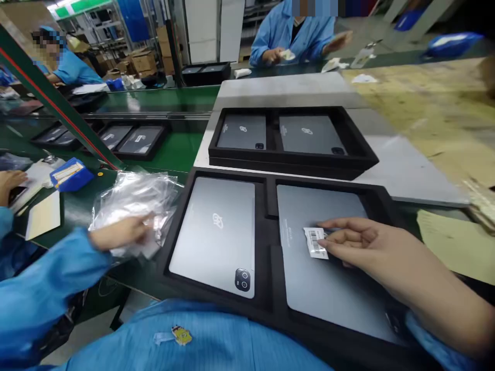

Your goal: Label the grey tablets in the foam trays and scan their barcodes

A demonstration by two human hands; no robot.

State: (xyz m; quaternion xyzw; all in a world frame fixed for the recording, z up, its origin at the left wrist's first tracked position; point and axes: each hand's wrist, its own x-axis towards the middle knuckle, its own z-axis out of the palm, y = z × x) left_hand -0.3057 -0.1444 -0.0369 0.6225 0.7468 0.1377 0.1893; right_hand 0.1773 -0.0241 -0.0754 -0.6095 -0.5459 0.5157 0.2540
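On the near tray: a black foam tray [266,206] sits right in front of the person and serves as the landmark; it holds two grey tablets lying back-up, side by side.
Right hand: the right hand [371,247] rests over the right tablet [328,288], fingers pinched on a small white barcode label [316,242] that lies flat against the tablet's back, near its upper middle.
Left hand: the left hand [124,232] lies just left of the tray, fingers loosely spread and pressing on a heap of clear plastic bags [135,201]; it grips nothing firmly, as far as can be seen.
Left tablet: the left tablet [216,232] lies untouched in its pocket, camera lens at the near right corner.
Beyond the tray: a second tray [290,159] with two more tablets stands just behind it on the tabletop [406,170].
Doing it well: in my judgement, the label wants to go down square to the tablet's edge, smoothed from one end to the other so no bubble or lifted corner remains, with fingertips kept off the barcode print.
Others: co-workers in blue coats sit far beyond the tray.
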